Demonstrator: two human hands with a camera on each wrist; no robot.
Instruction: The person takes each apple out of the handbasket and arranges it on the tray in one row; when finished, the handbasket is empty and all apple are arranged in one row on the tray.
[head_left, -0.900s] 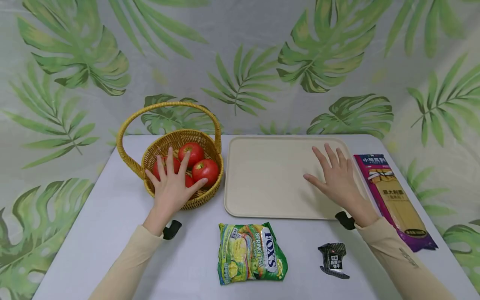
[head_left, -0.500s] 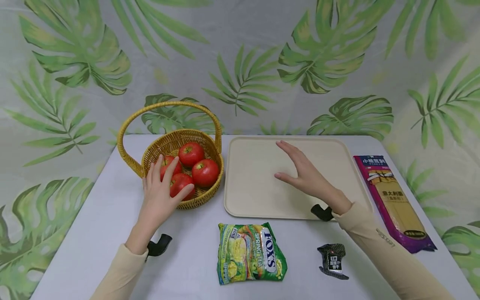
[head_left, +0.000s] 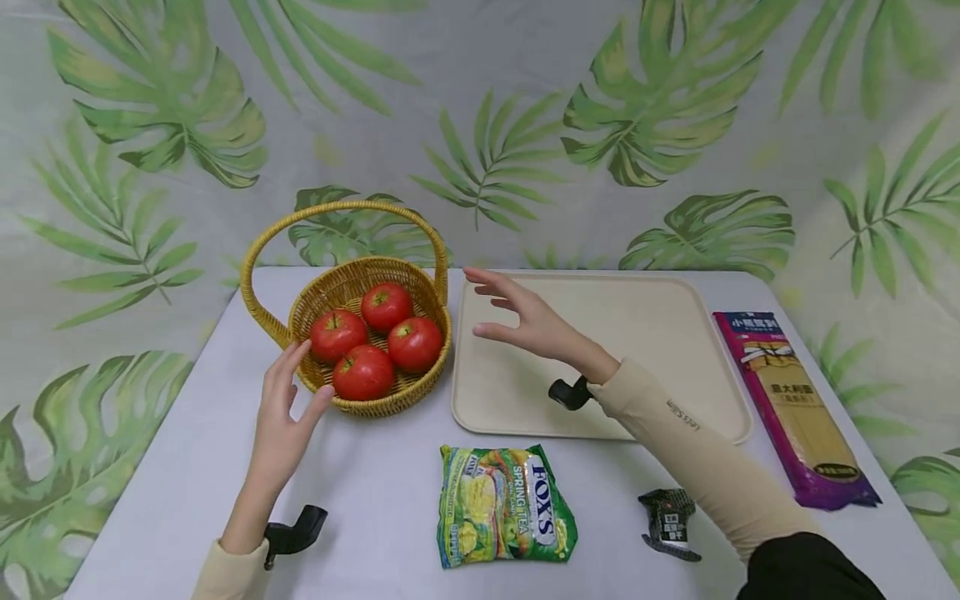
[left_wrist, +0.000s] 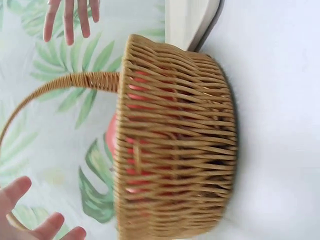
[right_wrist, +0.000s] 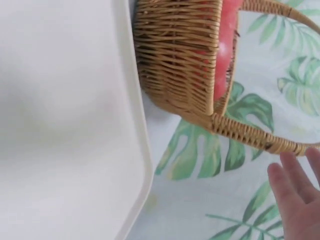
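A wicker basket (head_left: 405, 404) with a tall arched handle stands at the back left of the table, holding several red apples (head_left: 363, 372). My left hand (head_left: 281, 421) hovers at the basket's near left side, fingers loosely spread and nothing in them. In the left wrist view, that hand (left_wrist: 22, 215) shows at the lower left, beside the woven wall. My right hand (head_left: 532, 325) reaches over the left part of a beige tray (head_left: 622, 350), its fingers pointing at the basket's right side. The right wrist view has these fingers (right_wrist: 282, 182) extended near the handle's lower end, holding nothing.
A green candy bag (head_left: 504, 508) lies at the front middle. Right of it is a small black packet (head_left: 667, 525), close to my right sleeve (head_left: 690, 442). A long purple pasta pack (head_left: 798, 408) lies along the right edge. Leaf-print cloth (head_left: 480, 158) hangs behind the table.
My right hand has swept left across the tray towards the basket. My left hand has drawn back from over the apples to the basket's near left side, uncovering them.
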